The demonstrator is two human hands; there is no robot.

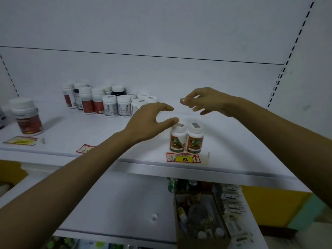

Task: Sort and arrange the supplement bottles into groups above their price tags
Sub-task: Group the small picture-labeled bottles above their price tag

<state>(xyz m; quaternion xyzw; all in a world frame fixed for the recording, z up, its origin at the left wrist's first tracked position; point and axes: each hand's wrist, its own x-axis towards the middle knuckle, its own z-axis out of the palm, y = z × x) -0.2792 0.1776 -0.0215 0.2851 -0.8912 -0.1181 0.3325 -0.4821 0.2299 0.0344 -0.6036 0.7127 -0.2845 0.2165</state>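
Two grips hang over the shelf, both apart and clamped on nothing. My left grip (150,121) is spread in a wide curve, thumb low and fingers high. The thumb tip sits right at the white cap of the left bottle (177,139); whether it touches the cap I cannot tell. My right grip (206,101) is a little higher and further back, with loosely bent fingers pointing toward the left one and the thumb near the forefinger. The two grips are near each other but do not meet.

Just below them the left bottle stands upright with the right bottle (195,139) touching its side. Both have white caps and green and orange labels. They stand near the front edge of the white shelf (233,141), directly behind the 88 price tag (184,158), a red and yellow tag with a red arrow pointing up.

Well apart, at the back left of the same shelf, is a cluster of bottles (100,101), all upright. It mixes red-labelled, grey-labelled and one dark-bodied, and some smaller white ones stand at its right end. Further left and nearer the front is a large bottle (27,115) with a red label. Just in front of it a yellow tag (21,140) lies flat. A red tag (84,148) shows partly from under my left forearm.

Below, on the lower shelf, a cardboard box (197,212) holds blurred small items.
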